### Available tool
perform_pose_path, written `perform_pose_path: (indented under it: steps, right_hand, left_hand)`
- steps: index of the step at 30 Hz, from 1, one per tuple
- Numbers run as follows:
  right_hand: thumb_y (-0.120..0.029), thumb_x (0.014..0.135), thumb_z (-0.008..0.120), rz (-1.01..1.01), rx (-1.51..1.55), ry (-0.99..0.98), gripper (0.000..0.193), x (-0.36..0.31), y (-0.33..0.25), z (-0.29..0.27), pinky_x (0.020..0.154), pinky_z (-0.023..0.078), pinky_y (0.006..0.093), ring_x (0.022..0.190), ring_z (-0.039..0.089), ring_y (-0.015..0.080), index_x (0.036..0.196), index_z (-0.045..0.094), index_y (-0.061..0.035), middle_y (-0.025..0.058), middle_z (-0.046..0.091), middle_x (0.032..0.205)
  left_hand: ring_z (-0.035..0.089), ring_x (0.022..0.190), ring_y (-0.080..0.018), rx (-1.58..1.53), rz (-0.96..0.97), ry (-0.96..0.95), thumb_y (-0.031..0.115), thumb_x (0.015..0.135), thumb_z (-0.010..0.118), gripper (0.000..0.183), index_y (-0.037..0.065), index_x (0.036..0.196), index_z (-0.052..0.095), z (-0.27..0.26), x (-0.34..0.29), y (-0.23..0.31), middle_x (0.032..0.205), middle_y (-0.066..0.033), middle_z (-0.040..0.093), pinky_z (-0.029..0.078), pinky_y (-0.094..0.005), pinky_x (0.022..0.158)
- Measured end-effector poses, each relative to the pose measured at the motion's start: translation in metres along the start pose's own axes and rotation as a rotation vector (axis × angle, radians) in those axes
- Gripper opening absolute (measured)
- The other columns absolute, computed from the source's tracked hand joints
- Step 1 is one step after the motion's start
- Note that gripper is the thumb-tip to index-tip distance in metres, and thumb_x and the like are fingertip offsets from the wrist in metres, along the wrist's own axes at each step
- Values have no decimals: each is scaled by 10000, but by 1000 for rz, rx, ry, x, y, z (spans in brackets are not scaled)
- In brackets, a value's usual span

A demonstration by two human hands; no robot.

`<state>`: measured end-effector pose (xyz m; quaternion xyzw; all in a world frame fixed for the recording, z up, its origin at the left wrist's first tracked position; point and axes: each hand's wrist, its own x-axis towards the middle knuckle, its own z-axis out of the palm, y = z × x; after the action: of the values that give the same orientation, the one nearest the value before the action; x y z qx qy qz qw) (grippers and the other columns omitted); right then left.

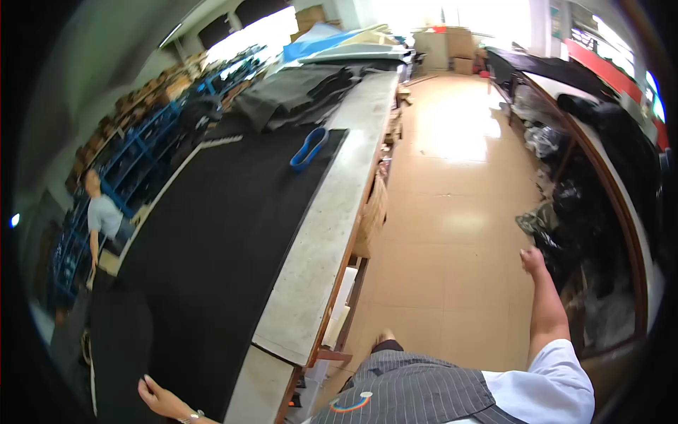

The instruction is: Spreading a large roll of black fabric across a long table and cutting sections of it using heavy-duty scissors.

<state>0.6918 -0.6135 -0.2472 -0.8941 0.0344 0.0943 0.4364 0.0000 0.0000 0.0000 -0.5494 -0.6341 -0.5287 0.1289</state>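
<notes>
The long table (332,240) on the left was the largest thing in the work area, with a tan floor (445,261) alongside it and a second table (611,155) across the aisle. The black cloth (212,226) lay over most of the left table, leaving a pale strip bare along the aisle side. Judging by how it lay, the spreading was well advanced: the middle looked flat, and the aisle-side edge ran fairly straight. The near left part seemed less settled, as a rounded line, perhaps a fold or a loose layer, curved across it. No cut showed in the cloth, so any cutting appeared not yet done.

Beyond its far end, the grey cloth (289,99) lay rumpled, and that material looked unspread. A co-worker (106,215) stood at the opposite side of the table, an arm reaching down near the cloth's edge; whether that hand touched it could not be told.

The left hand (166,401) was over the near part of the black cloth, its fingers bent; whether its grip was clamped on a layer or merely rested above it could not be told. The right hand (533,261) hung over the aisle, its grip curled together with nothing visible in it. The smallest item, a blue loop (299,167), lay on the cloth near its far aisle-side corner.
</notes>
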Motion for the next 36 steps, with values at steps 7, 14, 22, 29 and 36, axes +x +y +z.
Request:
perform_pose_path:
  steps: [7, 14, 22, 29, 36]
  right_hand:
    - [-236, 833, 642, -480, 106, -397, 267, 139, -265, 142, 535, 456, 257, 600, 573, 109, 1008, 627, -35, 40, 619, 759]
    - [-346, 844, 623, -702, -548, -783, 413, 141, -376, 229, 741, 511, 362, 866, 644, 281, 1114, 591, -36, 142, 671, 952]
    - [-326, 850, 593, -1199, -423, -808, 346, 242, -481, 350, 789, 480, 390, 898, 593, 339, 1056, 603, -48, 146, 627, 939]
    - [-297, 816, 615, -1444, -435, -794, 398, 295, -577, 452, 940, 398, 399, 1112, 498, 311, 1151, 564, -88, 127, 541, 1162]
    - [-233, 796, 607, -1508, -290, -1179, 345, 339, -627, 467, 888, 440, 395, 1117, 513, 300, 1106, 589, -82, 143, 572, 1142]
  left_hand:
    - [607, 824, -212, -185, 38, 180, 232, 893, 605, 284, -33, 995, 615, 90, -59, 161, 935, -116, 645, 482, -306, 751]
    - [515, 689, -109, -529, 206, 129, 55, 842, 638, 67, 5, 840, 593, 197, -71, 358, 785, -29, 567, 445, -238, 628]
    - [451, 630, -26, -1008, 124, -396, 46, 819, 665, 70, 12, 818, 603, 316, -161, 538, 758, 21, 547, 378, -170, 557]
    - [488, 634, -40, -1212, 199, -615, -28, 788, 669, 75, -2, 828, 611, 398, -233, 659, 766, -17, 573, 394, -173, 559]
    - [614, 778, -173, -1029, 170, -704, 81, 778, 701, 236, 31, 995, 624, 474, -280, 750, 903, -86, 636, 489, -274, 691]
